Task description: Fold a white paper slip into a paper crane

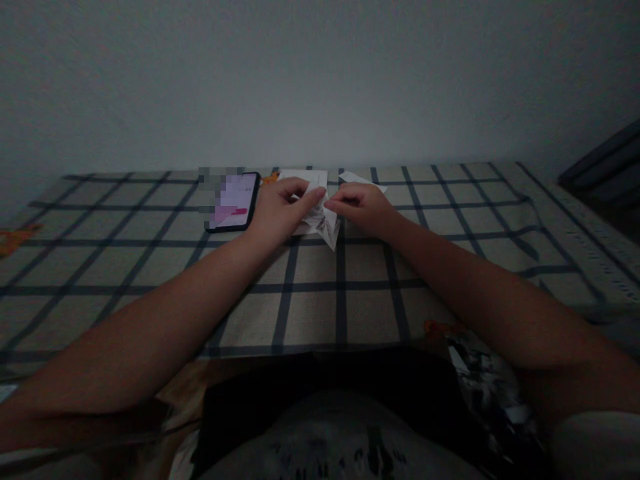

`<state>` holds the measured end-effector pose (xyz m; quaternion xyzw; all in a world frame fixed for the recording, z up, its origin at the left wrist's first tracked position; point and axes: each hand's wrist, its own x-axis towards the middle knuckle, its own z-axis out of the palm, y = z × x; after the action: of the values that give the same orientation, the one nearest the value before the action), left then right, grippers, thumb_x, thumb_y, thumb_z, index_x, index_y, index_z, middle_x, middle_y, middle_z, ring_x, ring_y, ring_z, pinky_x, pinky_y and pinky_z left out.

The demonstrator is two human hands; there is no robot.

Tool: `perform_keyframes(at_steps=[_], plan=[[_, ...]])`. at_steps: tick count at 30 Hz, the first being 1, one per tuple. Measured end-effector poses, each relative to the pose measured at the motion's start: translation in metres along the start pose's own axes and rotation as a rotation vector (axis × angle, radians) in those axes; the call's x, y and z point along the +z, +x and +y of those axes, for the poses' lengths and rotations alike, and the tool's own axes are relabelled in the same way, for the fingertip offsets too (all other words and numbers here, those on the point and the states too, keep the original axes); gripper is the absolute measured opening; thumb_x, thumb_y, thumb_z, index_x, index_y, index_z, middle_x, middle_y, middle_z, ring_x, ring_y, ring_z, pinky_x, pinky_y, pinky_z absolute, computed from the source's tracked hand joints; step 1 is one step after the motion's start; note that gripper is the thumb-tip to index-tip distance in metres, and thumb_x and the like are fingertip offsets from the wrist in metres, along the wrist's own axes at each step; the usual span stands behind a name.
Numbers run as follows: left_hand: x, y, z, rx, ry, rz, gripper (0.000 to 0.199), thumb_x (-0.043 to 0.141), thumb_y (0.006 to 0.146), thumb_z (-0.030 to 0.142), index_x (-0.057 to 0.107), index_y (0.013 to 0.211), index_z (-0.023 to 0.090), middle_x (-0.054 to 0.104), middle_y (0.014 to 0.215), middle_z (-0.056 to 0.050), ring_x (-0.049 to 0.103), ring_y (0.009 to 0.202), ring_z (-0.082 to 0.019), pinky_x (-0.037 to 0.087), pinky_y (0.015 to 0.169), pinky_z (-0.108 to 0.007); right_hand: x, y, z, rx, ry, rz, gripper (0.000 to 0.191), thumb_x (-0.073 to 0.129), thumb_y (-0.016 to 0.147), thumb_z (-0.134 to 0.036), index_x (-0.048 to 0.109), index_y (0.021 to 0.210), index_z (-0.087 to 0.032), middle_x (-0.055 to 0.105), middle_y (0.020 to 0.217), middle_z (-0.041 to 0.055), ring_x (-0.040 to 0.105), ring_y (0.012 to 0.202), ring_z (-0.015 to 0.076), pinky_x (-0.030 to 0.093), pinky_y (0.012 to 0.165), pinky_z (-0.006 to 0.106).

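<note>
A checked tablecloth [310, 293] covers the surface below a bare wall. On it a phone [234, 202] lies face up with its screen lit, just left of everything else named here. Right of the phone, the left hand [280, 210] and right hand [363, 207] pinch a folded paper [325, 223] between closed fingertips, mid-fold by the look of it. A neat crease would call for aligned edges. More paper sheets [313, 177] lie just behind.

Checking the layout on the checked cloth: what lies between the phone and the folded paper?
In the head view, the left hand lies between the phone and the folded paper, pinching the paper together with the right hand.
</note>
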<state>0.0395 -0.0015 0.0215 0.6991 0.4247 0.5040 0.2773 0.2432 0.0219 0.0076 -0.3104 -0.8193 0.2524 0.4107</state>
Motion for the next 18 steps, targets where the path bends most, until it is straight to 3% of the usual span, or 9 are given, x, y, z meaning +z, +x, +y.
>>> perform_keyframes(at_steps=[5, 9, 18], plan=[[0.0003, 0.0010, -0.0011, -0.035, -0.024, -0.065, 0.034, 0.079, 0.080, 0.053, 0.075, 0.078, 0.018, 0.075, 0.083, -0.005, 0.062, 0.068, -0.015, 0.046, 0.059, -0.026, -0.0009, 0.0003, 0.0025, -0.026, -0.005, 0.012, 0.033, 0.064, 0.092, -0.046, 0.072, 0.081, -0.016, 0.063, 0.075, 0.0017, 0.052, 0.073, 0.0144, 0.040, 0.071, 0.030], [-0.0003, 0.0015, -0.0002, -0.031, -0.003, -0.017, 0.030, 0.079, 0.080, 0.048, 0.073, 0.074, 0.019, 0.072, 0.075, -0.003, 0.061, 0.068, -0.015, 0.047, 0.060, -0.026, -0.0001, 0.0001, 0.0048, 0.023, 0.027, 0.011, 0.036, 0.067, 0.090, -0.051, 0.076, 0.090, -0.016, 0.066, 0.079, 0.0028, 0.054, 0.075, 0.0152, 0.040, 0.069, 0.030], [0.0009, 0.0018, -0.0051, -0.056, 0.000, -0.076, 0.026, 0.077, 0.080, 0.044, 0.075, 0.080, 0.018, 0.072, 0.078, -0.003, 0.061, 0.070, -0.016, 0.045, 0.060, -0.027, -0.0032, -0.0006, 0.0023, 0.000, -0.040, 0.045, 0.034, 0.067, 0.090, -0.048, 0.073, 0.079, -0.017, 0.061, 0.072, 0.0009, 0.049, 0.069, 0.0138, 0.038, 0.069, 0.030]])
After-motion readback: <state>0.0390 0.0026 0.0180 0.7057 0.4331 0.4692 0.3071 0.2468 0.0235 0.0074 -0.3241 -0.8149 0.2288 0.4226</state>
